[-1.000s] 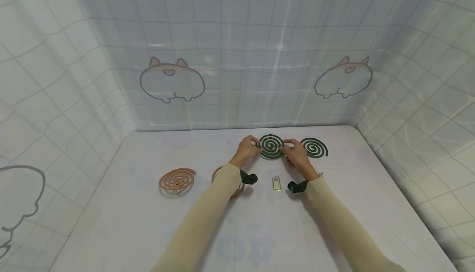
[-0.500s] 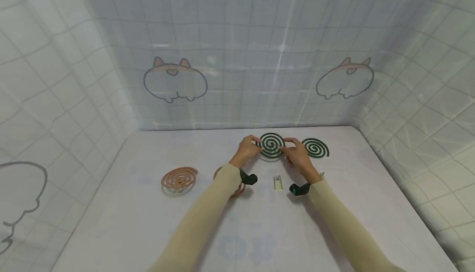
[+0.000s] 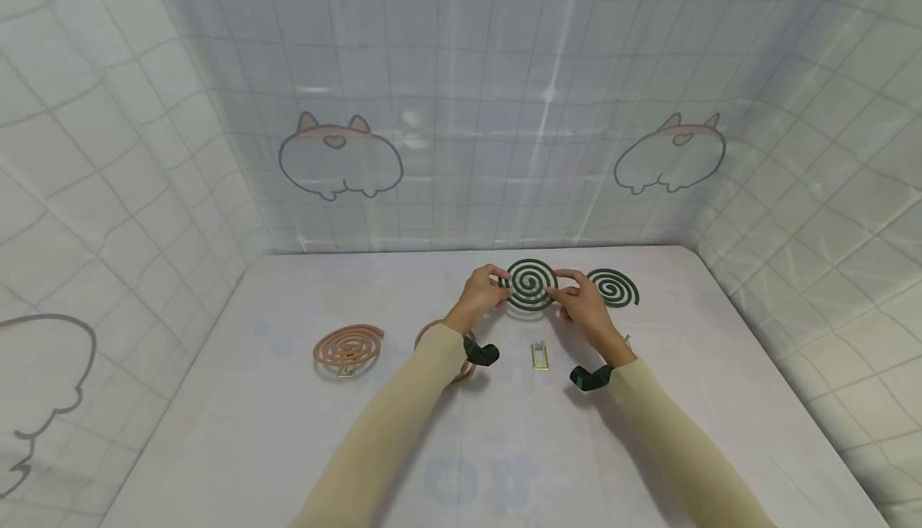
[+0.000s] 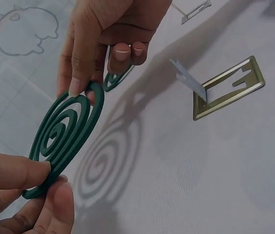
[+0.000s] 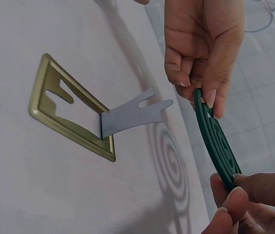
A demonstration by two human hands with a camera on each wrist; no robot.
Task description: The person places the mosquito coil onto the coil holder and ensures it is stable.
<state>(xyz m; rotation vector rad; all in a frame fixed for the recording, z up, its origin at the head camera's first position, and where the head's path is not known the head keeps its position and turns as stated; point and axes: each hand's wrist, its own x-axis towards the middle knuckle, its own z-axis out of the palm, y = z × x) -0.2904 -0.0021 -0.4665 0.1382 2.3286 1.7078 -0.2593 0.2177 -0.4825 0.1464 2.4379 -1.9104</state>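
Note:
A green mosquito coil is held above the table's far part, between my two hands. My left hand pinches its left edge with thumb and fingers. On the opposite edge, my right hand pinches the coil too. The coil's spiral shadow falls on the table in both wrist views. Nearer me lies a gold metal coil stand, its grey forked tab bent upward. A second green mosquito coil lies flat just right of my right hand.
At left, a brown coil sits raised on a metal stand. Another brown coil is partly hidden under my left forearm. Part of a further metal stand shows near my right wrist. A sheeted wall rises behind the white table.
The held green coil has shifted slightly right with both hands still on it. My right hand and wrist have moved a little rightward and toward me.

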